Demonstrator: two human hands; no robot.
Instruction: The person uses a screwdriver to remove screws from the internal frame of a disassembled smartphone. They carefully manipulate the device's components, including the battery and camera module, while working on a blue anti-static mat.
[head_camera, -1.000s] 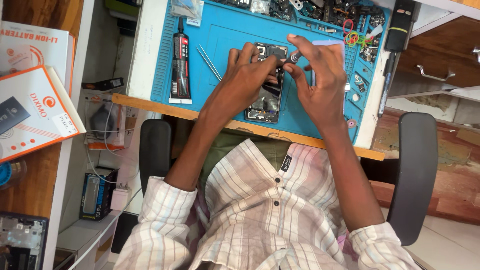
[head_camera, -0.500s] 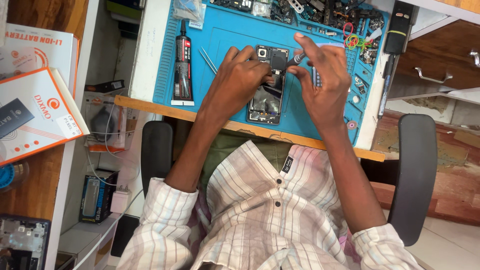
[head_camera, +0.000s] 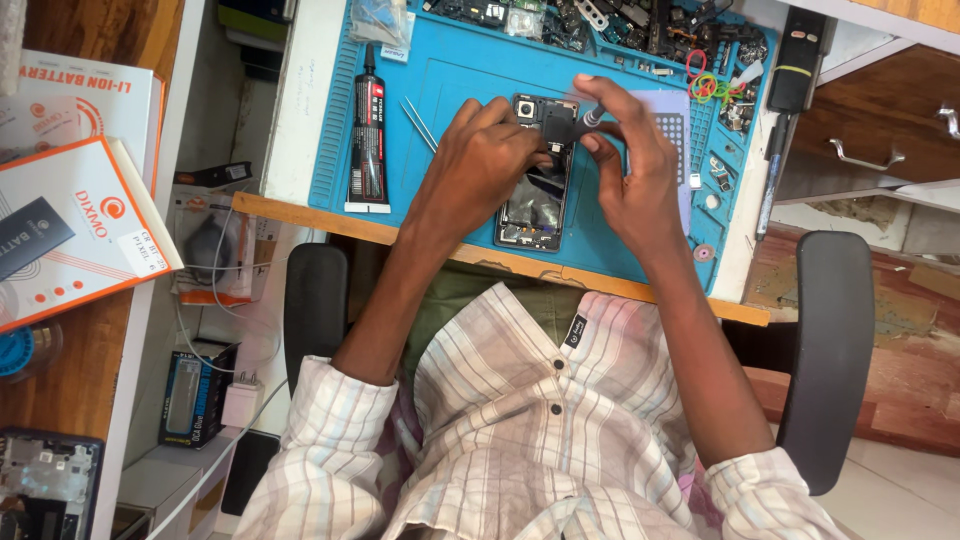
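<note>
With our left hand (head_camera: 478, 160) pressing flat on the opened black smartphone (head_camera: 535, 205) at the blue silicone repair mat's (head_camera: 450, 90) centre, our right hand (head_camera: 630, 175) pinches a slim grey screwdriver (head_camera: 590, 118) at the phone's one o'clock corner; we should keep it vertical and turn gently.

The person is wearing a light checked shirt (head_camera: 540, 430) in white with grey, tan and pale pink lines. Its front is closing with small dark buttons (head_camera: 556, 409), and a small black tag (head_camera: 574, 331) is sitting near the collar. The sleeves (head_camera: 325, 400) are being worn rolled up to the elbow, leaving both forearms bare. An olive-green garment (head_camera: 470, 300) is showing below the collar.
</note>
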